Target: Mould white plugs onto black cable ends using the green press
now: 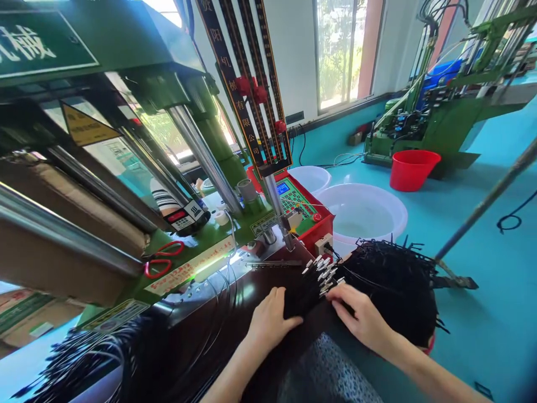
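A bundle of thin black, silver-metal-tipped cables (301, 301) lies below centre frame on a dark brown surface (257, 282); the left hand (269, 321) spreads against it; the right hand (361, 317) nears the tips, its hold indiscernible

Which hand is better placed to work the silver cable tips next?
Probably the right hand: its fingers are right by the silver cable tips. The left hand is at the side of the black cables, farther from those tips.

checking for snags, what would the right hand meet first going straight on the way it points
The right hand would probably first meet the bundle of black cables with silver metal tips; any gap is unclear.
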The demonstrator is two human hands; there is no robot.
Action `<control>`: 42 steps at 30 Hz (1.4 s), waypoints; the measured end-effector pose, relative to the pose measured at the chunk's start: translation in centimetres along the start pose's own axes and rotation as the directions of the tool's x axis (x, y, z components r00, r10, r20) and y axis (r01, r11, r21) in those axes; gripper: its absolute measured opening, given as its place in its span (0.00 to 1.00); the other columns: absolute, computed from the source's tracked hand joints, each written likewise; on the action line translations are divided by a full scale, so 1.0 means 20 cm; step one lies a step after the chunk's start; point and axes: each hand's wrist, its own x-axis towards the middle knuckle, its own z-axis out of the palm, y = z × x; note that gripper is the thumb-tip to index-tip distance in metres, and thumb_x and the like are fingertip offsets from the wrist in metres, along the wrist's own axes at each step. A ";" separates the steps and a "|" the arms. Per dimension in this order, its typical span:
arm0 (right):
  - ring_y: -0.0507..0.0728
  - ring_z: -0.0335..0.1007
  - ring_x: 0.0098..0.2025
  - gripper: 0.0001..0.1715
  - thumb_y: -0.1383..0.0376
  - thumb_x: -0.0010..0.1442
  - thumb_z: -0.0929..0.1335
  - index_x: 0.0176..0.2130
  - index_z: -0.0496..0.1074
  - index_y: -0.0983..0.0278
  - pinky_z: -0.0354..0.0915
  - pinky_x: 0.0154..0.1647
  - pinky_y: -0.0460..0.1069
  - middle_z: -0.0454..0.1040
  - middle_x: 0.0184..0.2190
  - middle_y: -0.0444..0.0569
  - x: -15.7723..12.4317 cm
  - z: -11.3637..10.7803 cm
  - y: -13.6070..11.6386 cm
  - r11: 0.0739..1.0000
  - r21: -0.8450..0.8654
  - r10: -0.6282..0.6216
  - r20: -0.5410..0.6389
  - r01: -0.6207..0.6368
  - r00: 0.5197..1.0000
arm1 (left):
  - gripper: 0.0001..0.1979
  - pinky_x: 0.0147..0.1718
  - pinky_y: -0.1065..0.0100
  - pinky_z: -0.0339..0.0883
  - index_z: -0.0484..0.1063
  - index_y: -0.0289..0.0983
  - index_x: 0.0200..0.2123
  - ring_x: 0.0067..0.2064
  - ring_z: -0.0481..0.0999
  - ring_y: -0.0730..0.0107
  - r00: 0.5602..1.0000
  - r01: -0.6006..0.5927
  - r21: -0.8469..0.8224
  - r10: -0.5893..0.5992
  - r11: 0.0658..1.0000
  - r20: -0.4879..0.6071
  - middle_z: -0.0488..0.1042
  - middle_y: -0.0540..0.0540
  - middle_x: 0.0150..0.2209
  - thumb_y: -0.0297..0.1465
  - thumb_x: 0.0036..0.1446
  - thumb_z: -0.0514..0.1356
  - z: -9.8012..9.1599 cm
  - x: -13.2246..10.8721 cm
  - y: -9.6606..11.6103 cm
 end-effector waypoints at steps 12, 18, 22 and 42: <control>0.59 0.61 0.44 0.06 0.68 0.59 0.62 0.36 0.68 0.63 0.58 0.50 0.60 0.67 0.37 0.51 -0.04 0.00 0.11 0.865 -0.469 -0.254 -0.103 0.178 0.962 | 0.15 0.36 0.67 0.59 0.65 0.35 0.35 0.37 0.69 0.64 0.993 -0.119 -0.651 0.094 0.749 -0.072 0.71 0.48 0.34 0.40 0.48 0.57 -0.12 0.11 -0.13; 0.58 0.64 0.43 0.10 0.65 0.58 0.64 0.42 0.65 0.62 0.64 0.45 0.56 0.68 0.40 0.52 0.06 0.08 0.02 0.998 -0.008 -0.059 -0.255 0.059 0.965 | 0.12 0.39 0.66 0.60 0.64 0.36 0.37 0.39 0.67 0.65 0.980 -0.196 -0.623 0.140 0.757 -0.139 0.70 0.47 0.37 0.37 0.52 0.54 -0.17 0.06 -0.08; 0.56 0.67 0.41 0.25 0.61 0.51 0.70 0.46 0.59 0.60 0.67 0.41 0.53 0.67 0.42 0.49 0.14 0.16 -0.05 0.733 0.666 0.300 -0.132 -0.139 0.945 | 0.11 0.39 0.66 0.61 0.63 0.36 0.38 0.39 0.68 0.66 0.977 -0.202 -0.597 0.114 0.776 -0.183 0.70 0.48 0.36 0.36 0.53 0.53 -0.21 0.02 -0.06; 0.46 0.55 0.10 0.21 0.53 0.51 0.68 0.21 0.62 0.66 0.46 0.08 0.42 0.66 0.14 0.42 0.25 0.29 -0.20 0.591 0.778 0.369 -0.022 -0.216 0.929 | 0.15 0.45 0.63 0.61 0.62 0.37 0.43 0.45 0.69 0.62 0.967 -0.174 -0.500 0.052 0.849 -0.250 0.71 0.45 0.42 0.38 0.54 0.52 -0.23 -0.06 -0.03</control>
